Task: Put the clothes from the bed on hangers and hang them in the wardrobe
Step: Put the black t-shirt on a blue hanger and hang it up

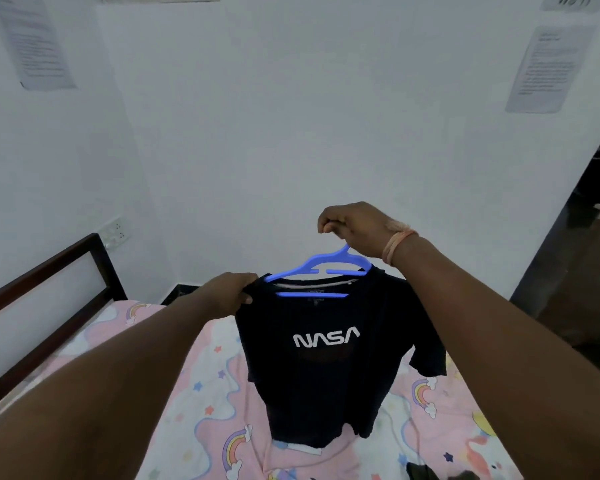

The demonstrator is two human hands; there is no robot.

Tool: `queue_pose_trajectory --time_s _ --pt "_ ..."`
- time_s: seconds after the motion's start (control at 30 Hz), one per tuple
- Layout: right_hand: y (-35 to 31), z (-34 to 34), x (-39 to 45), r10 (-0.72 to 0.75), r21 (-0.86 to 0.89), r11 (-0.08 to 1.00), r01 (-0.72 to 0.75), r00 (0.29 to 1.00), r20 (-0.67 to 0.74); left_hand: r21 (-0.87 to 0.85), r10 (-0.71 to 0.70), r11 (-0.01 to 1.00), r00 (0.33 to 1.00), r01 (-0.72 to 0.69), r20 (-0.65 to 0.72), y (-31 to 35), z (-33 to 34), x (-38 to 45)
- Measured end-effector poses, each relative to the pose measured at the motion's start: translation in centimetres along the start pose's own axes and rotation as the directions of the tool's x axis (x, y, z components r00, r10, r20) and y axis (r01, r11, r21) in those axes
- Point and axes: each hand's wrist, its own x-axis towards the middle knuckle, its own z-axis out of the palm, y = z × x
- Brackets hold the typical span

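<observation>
Right hand [352,226], grip curled round the blue hanger [321,268] hook; left hand [231,294] pinches the black T-shirt [326,368] shoulder at 9 o'clock. Its hem hangs just over the bed [201,410].

Hands: two, a left hand [235,295] and a right hand [352,227]
T-shirts: one, a black NASA T-shirt [329,358]
Hangers: one, a blue plastic hanger [317,268]
Beds: one, a bed [194,393] with a pink rainbow-print sheet
Headboards: one, a dark wooden headboard [49,292]
Wall papers: two printed sheets, a left sheet [32,43] and a right sheet [551,69]
Switch plates: one, a wall switch plate [113,233]
Wristbands: one, an orange wristband [397,245]
</observation>
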Motion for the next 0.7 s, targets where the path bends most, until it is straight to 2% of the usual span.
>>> queue_pose_trajectory --time_s 0.13,0.2,0.3,0.37,0.47,0.57,0.63,0.7 --pt "1.4 -2.2 -0.9 0.052 0.077 0.996 -0.051 0.998 -0.02 0.031 -0.086 0.996 0.996 0.087 -0.012 -0.9 -0.3 -0.4" --pt "1.7 -2.4 -1.0 0.071 0.103 0.992 -0.069 0.997 -0.012 0.042 -0.087 0.995 0.996 0.088 -0.023 -1.0 -0.7 -0.3" --pt "1.4 -2.2 -0.7 0.088 0.158 0.984 -0.082 0.995 -0.036 -0.18 -0.01 0.984 0.998 -0.001 -0.059 0.1 -1.2 0.8" --pt "0.8 -2.0 -0.3 0.097 0.237 0.969 -0.077 0.992 -0.076 -0.288 0.028 0.957 0.999 -0.039 -0.041 3.3 -1.9 1.3" --pt "0.2 -1.6 0.2 0.122 0.352 0.934 -0.068 0.984 -0.133 -0.099 0.127 0.985 0.983 -0.141 -0.136 7.4 -2.2 2.4" --pt "1.3 -2.0 -0.2 0.184 0.436 0.894 -0.103 0.972 -0.147 -0.052 0.108 0.991 0.969 -0.123 -0.222 7.7 -1.7 3.1" --pt "3.6 -2.3 -1.6 0.284 0.351 0.9 -0.257 0.958 -0.027 -0.069 0.082 0.992 0.962 -0.103 -0.26 7.1 -1.9 2.7" --pt "6.2 -2.1 -3.6 0.407 0.028 0.906 -0.423 0.887 0.217 -0.134 0.053 0.987 0.961 -0.092 -0.272 6.3 -2.6 2.5"
